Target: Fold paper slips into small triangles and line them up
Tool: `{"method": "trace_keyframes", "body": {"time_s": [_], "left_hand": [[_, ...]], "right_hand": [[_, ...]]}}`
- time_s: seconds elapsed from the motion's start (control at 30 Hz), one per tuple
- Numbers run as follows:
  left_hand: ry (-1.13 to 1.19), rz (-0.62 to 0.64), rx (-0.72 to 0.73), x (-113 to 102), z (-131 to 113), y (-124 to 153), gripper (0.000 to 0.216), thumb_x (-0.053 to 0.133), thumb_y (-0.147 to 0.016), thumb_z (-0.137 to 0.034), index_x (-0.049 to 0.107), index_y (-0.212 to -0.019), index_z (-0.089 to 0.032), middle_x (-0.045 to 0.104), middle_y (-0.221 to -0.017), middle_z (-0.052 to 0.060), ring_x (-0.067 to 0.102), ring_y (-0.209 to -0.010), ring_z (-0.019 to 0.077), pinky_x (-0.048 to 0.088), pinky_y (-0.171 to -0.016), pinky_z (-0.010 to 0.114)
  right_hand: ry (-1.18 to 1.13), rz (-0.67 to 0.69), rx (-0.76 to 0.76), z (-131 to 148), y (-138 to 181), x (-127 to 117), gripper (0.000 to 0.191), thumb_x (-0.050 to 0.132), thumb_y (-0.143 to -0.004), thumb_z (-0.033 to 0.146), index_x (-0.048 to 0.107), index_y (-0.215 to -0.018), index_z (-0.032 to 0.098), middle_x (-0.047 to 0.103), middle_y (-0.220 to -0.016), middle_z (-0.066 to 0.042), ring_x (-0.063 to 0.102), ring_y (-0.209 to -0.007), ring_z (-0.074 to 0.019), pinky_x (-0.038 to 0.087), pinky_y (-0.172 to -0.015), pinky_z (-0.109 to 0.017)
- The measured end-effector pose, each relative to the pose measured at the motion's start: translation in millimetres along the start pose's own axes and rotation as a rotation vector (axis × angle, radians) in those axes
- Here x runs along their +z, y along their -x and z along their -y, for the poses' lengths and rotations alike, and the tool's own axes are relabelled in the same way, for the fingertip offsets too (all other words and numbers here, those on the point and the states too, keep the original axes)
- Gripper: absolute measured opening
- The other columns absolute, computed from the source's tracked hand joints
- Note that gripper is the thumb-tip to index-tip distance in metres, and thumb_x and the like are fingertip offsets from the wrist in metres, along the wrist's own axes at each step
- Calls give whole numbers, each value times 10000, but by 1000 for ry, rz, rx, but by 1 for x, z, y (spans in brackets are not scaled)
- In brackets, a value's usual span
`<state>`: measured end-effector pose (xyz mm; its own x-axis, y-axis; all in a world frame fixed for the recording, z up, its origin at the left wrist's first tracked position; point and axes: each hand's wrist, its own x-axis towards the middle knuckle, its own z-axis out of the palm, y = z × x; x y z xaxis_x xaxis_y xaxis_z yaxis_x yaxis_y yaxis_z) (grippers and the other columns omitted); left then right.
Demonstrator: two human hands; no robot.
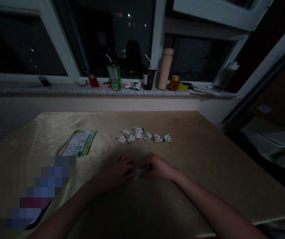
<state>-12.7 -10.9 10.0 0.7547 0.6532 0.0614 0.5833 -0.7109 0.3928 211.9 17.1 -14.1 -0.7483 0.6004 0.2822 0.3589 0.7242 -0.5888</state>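
Both hands rest low over the middle of the table, their fingertips meeting at a small crumpled whitish piece (138, 173) that looks like paper or a wrapper. My left hand (121, 171) has its thumb and index finger closed at the left side of this piece. From the right, my right hand (154, 167) pinches the same piece, its fingers curled. The piece is small and dim, so its exact kind is unclear. Just beyond the hands lie several small folded white-and-green printed paper packets (139, 133), loosely in a row.
Flat green-and-white printed packages (77, 143) lie on the table (197, 146) at the left, above a blurred-out area. Along the stone windowsill (82, 90) stand a green drink cup (114, 77), a dark cup (148, 79), a tall beige bottle (165, 69) and a gold can (174, 83).
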Motion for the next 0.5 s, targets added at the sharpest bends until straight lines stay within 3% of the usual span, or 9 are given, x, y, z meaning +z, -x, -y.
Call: {"method": "trace_keyframes", "body": {"time_s": [0.3,0.5], "left_hand": [[-179,-24,47,-3,-3,0,227,606,-854,-423,600,-954,-220,569,-1059,46,486,-1013,261,305,-915,403],[-266,-26,97,-3,-3,-1,246,527,-908,-456,604,-972,-231,585,-1052,50,491,-1018,261,301,-941,415]], "right_hand": [[85,-8,1,4,-1,0,88,687,-725,261,682,-708,176,628,-612,17,547,-585,-114,404,-691,-240],[29,-6,59,3,-1,2,81,679,-713,246,679,-706,165,618,-604,19,508,-550,-97,375,-574,-206]]}}
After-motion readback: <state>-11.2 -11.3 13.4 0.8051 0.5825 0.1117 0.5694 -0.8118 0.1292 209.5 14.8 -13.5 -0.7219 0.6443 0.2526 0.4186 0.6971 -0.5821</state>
